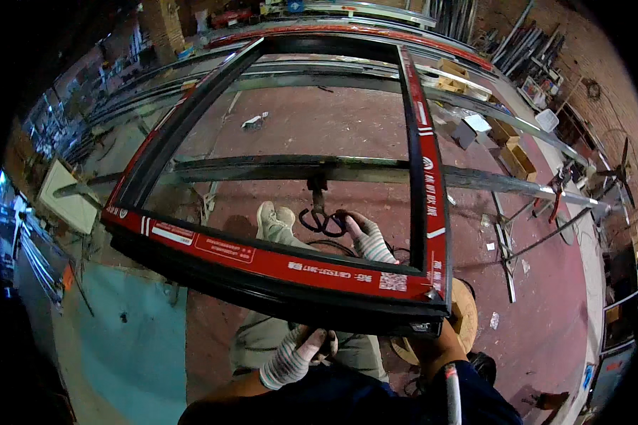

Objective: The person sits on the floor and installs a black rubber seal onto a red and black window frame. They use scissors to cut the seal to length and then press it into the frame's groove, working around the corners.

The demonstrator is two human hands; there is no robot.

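A large rectangular window frame (262,263), black with red printed film on its faces, lies across steel rails in front of me. Through its opening my right hand (367,237), in a striped whitish glove, has its fingers closed at one loop of black-handled scissors (319,221). Their blades point away, toward the nearer rail. Below the frame's near edge, my left hand (299,355) in a matching glove has thumb and fingers drawn together. What they pinch, if anything, cannot be made out. The right forearm passes under the frame's near right corner.
The frame sits over a long steel rail (248,168), with a second rail beyond. Cardboard boxes (516,161) stand at the right, beside a metal stand with red-handled tools (558,193). A round wooden stool top (464,319) is close on my right. Metal profiles lean at the back wall.
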